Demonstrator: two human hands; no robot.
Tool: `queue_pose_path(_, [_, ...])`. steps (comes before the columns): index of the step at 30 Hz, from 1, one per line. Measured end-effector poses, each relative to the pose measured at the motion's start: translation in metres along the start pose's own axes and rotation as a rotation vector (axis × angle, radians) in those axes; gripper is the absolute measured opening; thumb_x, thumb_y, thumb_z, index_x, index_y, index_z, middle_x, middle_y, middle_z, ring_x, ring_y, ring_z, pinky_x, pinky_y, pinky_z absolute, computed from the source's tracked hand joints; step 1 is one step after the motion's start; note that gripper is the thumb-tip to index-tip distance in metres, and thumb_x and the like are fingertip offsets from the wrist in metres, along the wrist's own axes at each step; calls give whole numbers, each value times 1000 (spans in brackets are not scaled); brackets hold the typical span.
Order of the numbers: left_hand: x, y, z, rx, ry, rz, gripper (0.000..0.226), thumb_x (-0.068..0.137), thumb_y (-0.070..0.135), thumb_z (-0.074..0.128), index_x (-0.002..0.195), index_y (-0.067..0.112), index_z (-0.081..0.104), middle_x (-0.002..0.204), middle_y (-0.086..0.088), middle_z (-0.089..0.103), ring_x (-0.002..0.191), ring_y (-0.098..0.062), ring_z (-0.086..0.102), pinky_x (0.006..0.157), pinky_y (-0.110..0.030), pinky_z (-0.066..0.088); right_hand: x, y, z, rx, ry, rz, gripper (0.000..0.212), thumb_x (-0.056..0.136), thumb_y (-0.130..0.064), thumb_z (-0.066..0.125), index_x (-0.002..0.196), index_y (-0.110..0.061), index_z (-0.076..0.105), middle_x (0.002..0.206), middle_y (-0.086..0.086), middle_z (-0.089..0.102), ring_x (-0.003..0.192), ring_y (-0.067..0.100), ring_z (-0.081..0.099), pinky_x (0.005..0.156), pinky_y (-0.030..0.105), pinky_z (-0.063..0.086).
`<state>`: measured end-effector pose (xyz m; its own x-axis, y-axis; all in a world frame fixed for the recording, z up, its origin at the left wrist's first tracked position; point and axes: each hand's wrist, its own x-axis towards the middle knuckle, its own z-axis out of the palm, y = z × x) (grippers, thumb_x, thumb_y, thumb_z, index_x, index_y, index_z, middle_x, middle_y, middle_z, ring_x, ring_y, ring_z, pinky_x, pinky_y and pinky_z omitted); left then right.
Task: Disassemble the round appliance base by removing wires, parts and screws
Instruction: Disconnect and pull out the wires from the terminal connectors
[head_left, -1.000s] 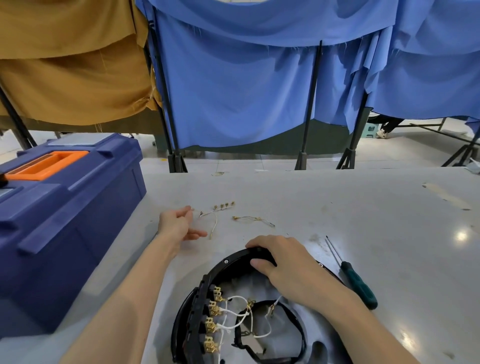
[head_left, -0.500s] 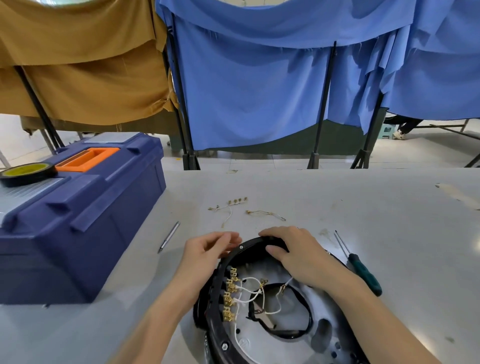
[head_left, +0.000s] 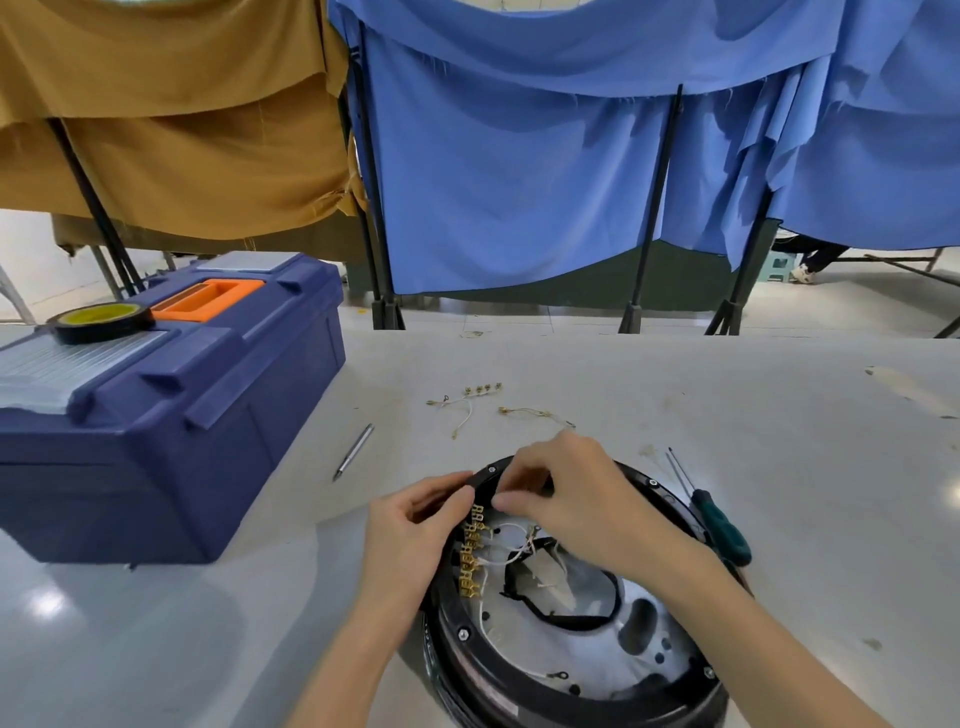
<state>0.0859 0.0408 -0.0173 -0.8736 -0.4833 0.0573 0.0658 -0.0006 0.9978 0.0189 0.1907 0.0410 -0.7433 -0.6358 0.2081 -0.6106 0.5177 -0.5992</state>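
The round appliance base (head_left: 597, 662) lies open side up on the near edge of the bench (head_left: 727, 405), a row of brass terminals (head_left: 470, 553) and white wires (head_left: 506, 544) showing inside its black rim. The left hand (head_left: 410, 535) curls round the rim's far-left edge, gripping it. The right hand (head_left: 582, 499) reaches over the far rim, fingertips bunched just above the top terminal; whether they pinch anything I cannot tell. A green-handled screwdriver (head_left: 723, 526) lies just right of the base. Loose wires (head_left: 467, 401) lie beyond it, and a blue toolbox (head_left: 171, 415) stands to the left.
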Motion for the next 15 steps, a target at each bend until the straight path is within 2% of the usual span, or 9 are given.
queue_pose_path(3, [0, -1, 0, -6, 5, 6, 15, 84, 9, 71, 94, 18, 79, 93, -1, 77, 94, -20, 72, 95, -47, 53, -3, -8, 15, -111, -152, 33, 9, 81, -31, 72, 80, -22, 73, 80, -4, 70, 80, 13, 61, 71, 28, 47])
queue_pose_path(6, [-1, -2, 0, -6, 10, 7, 15, 84, 11, 72, 95, 19, 79, 93, 0, 77, 95, -18, 72, 96, -46, 52, -3, -10, 23, -156, -175, 63, 6, 81, -26, 71, 83, -20, 71, 78, -2, 64, 75, 15, 57, 61, 22, 39])
queue_pose_path(9, [0, -3, 0, -13, 18, 4, 15, 85, 10, 71, 96, 17, 78, 93, 1, 77, 95, -17, 72, 96, -45, 53, -3, -13, 23, -159, -172, 62, 7, 81, -21, 71, 77, -23, 65, 71, -5, 59, 68, 12, 54, 55, 17, 35])
queue_pose_path(12, [0, -4, 0, -21, 24, 7, 15, 85, 9, 71, 95, 17, 78, 91, 1, 78, 93, -16, 72, 94, -44, 54, -1, -17, 22, -171, -165, 67, 13, 80, -16, 70, 72, -23, 61, 67, -5, 58, 68, 14, 55, 61, 24, 44])
queue_pose_path(15, [0, -4, 0, -23, 38, 11, 15, 84, 8, 71, 95, 16, 78, 90, 0, 78, 91, -16, 73, 93, -42, 55, 1, -19, 25, -213, -133, 73, 18, 79, -12, 69, 69, -24, 59, 63, -6, 54, 69, 17, 54, 66, 27, 46])
